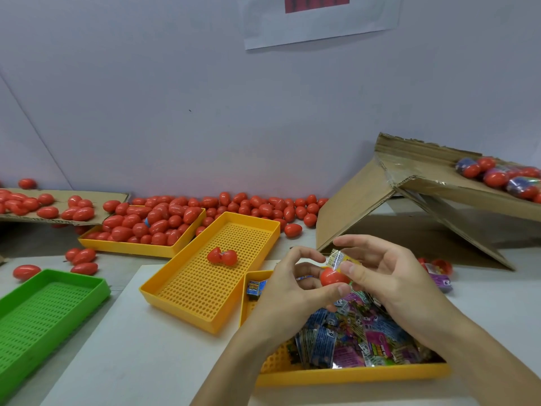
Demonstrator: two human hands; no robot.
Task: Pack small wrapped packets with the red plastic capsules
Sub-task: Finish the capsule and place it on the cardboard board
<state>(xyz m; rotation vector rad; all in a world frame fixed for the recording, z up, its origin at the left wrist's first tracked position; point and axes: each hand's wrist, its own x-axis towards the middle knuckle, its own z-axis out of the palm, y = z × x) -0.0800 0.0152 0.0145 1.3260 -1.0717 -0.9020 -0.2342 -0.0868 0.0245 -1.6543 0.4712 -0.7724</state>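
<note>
Over the near tray, the left hand (295, 285) pinches a light, slippery red capsule (333, 277) by its sides while the right hand (380, 271) grips a crinkly, pliable wrapped packet (339, 259).

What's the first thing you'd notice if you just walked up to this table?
Probably the heap of red capsules along the far wall, spilling over a yellow tray. Then, up close, the left hand and right hand holding one capsule with a packet above a tray of colourful packets.

Head-worn view, looking forward and down, seemingly close over table (164, 332)
</note>
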